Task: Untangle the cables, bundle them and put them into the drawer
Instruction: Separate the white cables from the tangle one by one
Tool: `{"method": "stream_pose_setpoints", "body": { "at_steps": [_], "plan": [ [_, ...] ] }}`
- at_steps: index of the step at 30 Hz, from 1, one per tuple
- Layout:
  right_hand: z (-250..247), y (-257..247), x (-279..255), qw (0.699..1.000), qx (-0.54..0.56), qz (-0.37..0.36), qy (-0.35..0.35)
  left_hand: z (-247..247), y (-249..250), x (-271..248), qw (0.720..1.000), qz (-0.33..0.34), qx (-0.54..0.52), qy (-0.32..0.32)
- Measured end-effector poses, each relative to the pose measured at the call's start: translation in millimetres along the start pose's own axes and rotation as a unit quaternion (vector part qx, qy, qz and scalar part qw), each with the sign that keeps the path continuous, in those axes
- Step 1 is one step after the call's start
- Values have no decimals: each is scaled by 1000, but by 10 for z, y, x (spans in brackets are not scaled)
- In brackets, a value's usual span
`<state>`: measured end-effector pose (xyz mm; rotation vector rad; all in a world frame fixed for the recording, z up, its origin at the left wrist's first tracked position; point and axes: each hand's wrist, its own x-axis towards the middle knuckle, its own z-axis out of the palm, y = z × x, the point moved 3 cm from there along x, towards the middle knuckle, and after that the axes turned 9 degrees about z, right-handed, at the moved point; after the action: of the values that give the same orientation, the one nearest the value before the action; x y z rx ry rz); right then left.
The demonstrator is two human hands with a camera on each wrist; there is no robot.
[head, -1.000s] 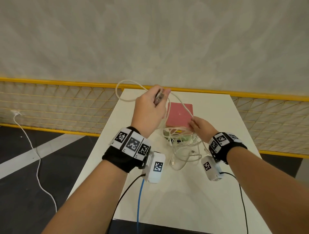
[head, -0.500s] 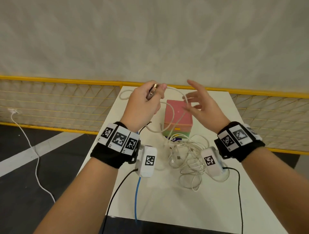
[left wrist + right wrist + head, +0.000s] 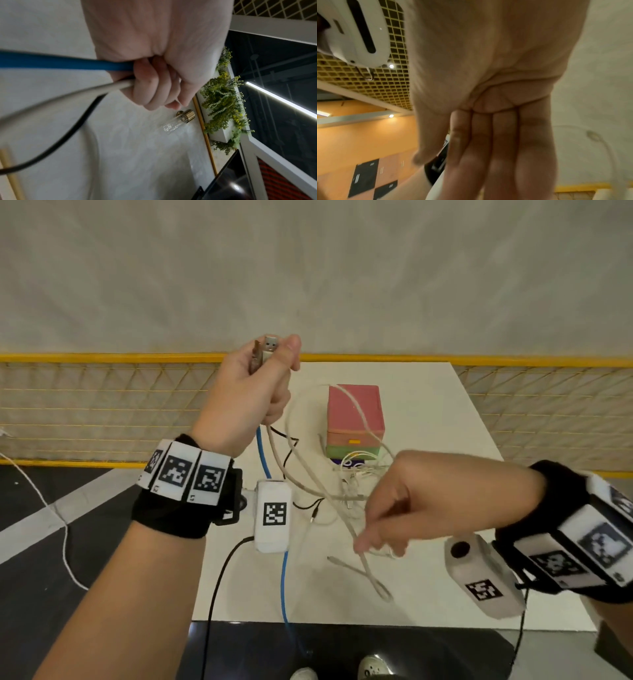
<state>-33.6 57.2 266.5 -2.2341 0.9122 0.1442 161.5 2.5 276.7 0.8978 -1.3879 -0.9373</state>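
My left hand (image 3: pixel 273 358) is raised over the table's far left and grips a beige cable (image 3: pixel 308 491) just below its USB plug (image 3: pixel 269 346). In the left wrist view the fist (image 3: pixel 154 86) closes round the beige cable (image 3: pixel 96 89); a blue and a black lead also run out from under it. The cable hangs down to the right and passes under my right hand (image 3: pixel 376 542), which hovers low, fingers (image 3: pixel 498 148) straight and together. A tangle of white cables (image 3: pixel 356 474) lies before the small drawer box (image 3: pixel 354 412), whose drawers are closed.
The white table (image 3: pixel 445 412) ends at a near edge (image 3: pixel 342 623) by my shoes. A yellow mesh fence (image 3: pixel 102 405) runs behind it. A thin black cable with a jack plug (image 3: pixel 312 517) lies mid-table. A white cord (image 3: pixel 65 542) trails over the floor at left.
My left hand has lifted the plug higher. My right hand has dropped from beside the box to low over the table, near the hanging beige cable.
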Motion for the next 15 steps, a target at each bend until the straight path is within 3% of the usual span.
{"method": "stream_pose_setpoints", "body": {
  "at_steps": [2,4,5,6,10,15],
  "plan": [
    [-91,-33,36,992,12,-21,125,85,31,-66,998,-15,-29,-48],
    [-182,7,105,963,39,-46,262,196,60,-137,994,-21,-55,-97],
    [-191,38,157,954,44,-46,294,255,75,-170,991,-22,-69,-116],
    [-168,70,228,954,45,-45,294,313,90,-198,988,-23,-83,-128],
    [182,79,561,977,136,-65,151,475,122,-251,985,-28,-117,-123],
    [776,173,729,974,181,-54,128,378,219,-230,988,-3,-138,-69]
  ]
}}
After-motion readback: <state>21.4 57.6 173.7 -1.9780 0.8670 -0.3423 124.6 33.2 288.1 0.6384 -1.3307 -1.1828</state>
